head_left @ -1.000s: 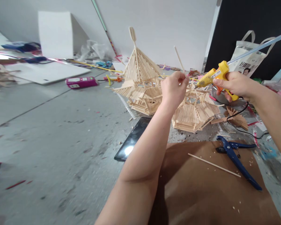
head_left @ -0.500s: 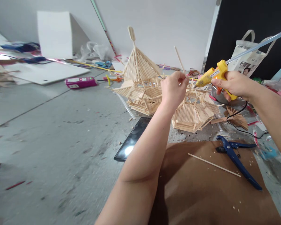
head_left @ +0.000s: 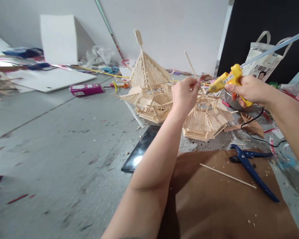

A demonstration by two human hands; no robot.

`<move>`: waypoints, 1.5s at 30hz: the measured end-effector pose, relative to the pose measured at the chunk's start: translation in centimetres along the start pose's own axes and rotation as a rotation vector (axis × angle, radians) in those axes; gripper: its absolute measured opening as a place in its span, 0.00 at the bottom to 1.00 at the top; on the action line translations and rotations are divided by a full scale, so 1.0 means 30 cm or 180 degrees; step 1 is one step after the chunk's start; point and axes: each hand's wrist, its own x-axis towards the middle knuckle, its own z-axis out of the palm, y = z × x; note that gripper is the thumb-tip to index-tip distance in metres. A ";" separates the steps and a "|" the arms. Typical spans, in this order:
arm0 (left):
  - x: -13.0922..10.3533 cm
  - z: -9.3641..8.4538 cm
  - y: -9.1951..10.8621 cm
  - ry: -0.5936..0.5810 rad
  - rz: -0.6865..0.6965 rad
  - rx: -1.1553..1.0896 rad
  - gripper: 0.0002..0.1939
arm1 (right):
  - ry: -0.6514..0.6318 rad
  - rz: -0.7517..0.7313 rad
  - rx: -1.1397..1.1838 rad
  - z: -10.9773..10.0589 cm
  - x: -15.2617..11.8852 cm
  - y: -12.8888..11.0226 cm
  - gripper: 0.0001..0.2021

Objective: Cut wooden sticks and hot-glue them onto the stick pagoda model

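My left hand (head_left: 185, 94) pinches a thin wooden stick (head_left: 190, 63) that tilts up to the left above the smaller wooden stick model (head_left: 201, 121). The stick's lower end is hidden by my fingers and the model's top. In my right hand (head_left: 249, 88) is a yellow hot glue gun (head_left: 223, 82), its nozzle pointing left and down close to the model's upper frame. A long clear glue stick (head_left: 274, 48) juts from the gun's back. Just left of my left hand stands a taller wooden stick model (head_left: 149, 74) with a pointed roof.
On the brown sheet (head_left: 214, 205) lie a blue-handled cutter (head_left: 254, 172) and a loose wooden stick (head_left: 228, 176). A dark phone or tablet (head_left: 141, 149) is partly under my left forearm. Further off are a purple box (head_left: 86, 89) and a white tote bag (head_left: 261, 59).
My view has shifted very slightly. Both hands, the held stick and the glue gun stay almost in the same place over the model.
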 end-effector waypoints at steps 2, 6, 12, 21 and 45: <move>0.002 0.005 -0.004 0.0046 0.0031 0.0002 0.06 | -0.0031 0.0045 -0.0149 0.001 -0.003 -0.006 0.12; 0.001 0.003 -0.005 0.0150 0.0112 -0.0007 0.06 | -0.0122 0.0011 -0.0318 0.001 -0.007 -0.012 0.14; -0.003 -0.005 0.001 0.0192 0.0066 0.0070 0.06 | -0.0071 -0.0105 -0.0300 0.009 -0.004 -0.011 0.14; -0.007 -0.013 0.006 0.0146 0.0072 0.0113 0.07 | -0.0011 -0.0032 -0.0261 0.004 -0.017 -0.013 0.11; 0.053 0.000 0.075 -0.0362 -0.0013 0.0676 0.07 | -0.0109 0.0206 -0.0393 -0.003 -0.050 -0.029 0.09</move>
